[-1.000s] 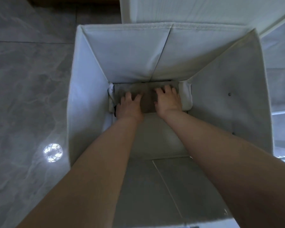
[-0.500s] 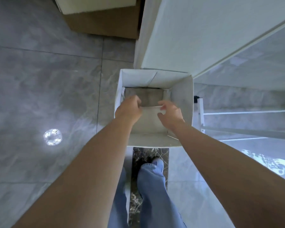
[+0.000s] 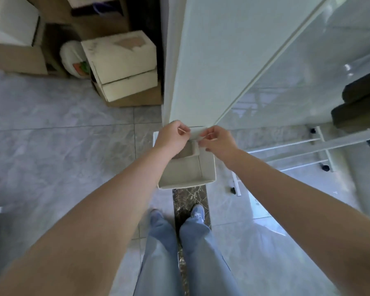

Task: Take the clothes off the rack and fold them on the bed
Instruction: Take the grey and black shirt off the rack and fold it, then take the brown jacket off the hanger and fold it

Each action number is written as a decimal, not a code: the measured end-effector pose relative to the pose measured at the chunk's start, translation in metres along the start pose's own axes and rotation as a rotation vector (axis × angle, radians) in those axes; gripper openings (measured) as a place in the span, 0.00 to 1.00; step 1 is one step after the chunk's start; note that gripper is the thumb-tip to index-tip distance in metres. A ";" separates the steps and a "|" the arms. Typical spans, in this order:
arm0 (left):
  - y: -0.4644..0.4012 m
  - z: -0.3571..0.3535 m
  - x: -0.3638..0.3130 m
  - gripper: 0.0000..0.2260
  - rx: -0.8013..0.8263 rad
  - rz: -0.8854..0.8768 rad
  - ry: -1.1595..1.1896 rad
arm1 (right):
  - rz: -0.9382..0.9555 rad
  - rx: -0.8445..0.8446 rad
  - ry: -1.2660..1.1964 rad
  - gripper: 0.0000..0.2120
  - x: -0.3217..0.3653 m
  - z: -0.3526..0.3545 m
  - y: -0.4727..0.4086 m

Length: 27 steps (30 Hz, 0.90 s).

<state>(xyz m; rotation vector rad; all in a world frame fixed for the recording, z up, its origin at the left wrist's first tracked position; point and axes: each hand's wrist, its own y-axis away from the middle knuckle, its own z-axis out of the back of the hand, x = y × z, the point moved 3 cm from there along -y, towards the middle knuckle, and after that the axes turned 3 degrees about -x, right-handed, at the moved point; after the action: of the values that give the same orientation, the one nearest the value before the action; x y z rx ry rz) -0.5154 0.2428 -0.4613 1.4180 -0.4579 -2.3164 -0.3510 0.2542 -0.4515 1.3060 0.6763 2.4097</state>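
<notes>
A white fabric bin is seen on the grey tiled floor, with a folded taupe garment inside at its far end. Above it, the left hand and right hand are held with fingers loosely curled; nothing is gripped.

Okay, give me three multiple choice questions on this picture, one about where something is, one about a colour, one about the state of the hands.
1. Where is the fabric bin?
A. on the floor ahead of the feet
B. on a bed
C. on a shelf

2. What colour are the trousers?
A. black
B. light blue
C. red

3. What are the left hand and right hand doing?
A. lying flat on the floor
B. fingers curled, above the bin's far edge
C. hanging at the sides

Answers: 1 A, the bin stands on the tiles before the shoes; 2 B, pale denim; 3 B, both hands are over the far rim.
</notes>
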 end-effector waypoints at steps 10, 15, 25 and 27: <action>0.078 0.048 -0.147 0.03 0.115 -0.372 -0.322 | 0.105 0.031 -0.224 0.08 0.078 0.095 0.108; 0.107 0.041 -0.219 0.04 0.165 -0.467 -0.178 | 0.060 0.039 -0.553 0.05 0.090 0.144 0.141; 0.159 -0.040 -0.296 0.03 0.401 -0.519 -0.001 | 0.131 -0.125 -0.734 0.05 0.061 0.242 0.207; 0.167 -0.069 -0.302 0.04 0.436 -0.517 -0.032 | 0.128 -0.193 -0.711 0.04 0.043 0.263 0.221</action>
<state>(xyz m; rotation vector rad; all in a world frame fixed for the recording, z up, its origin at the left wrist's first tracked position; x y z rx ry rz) -0.3026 0.2376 -0.1816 1.8856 -0.7090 -2.7626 -0.1634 0.1565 -0.1780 1.9849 0.1574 1.8198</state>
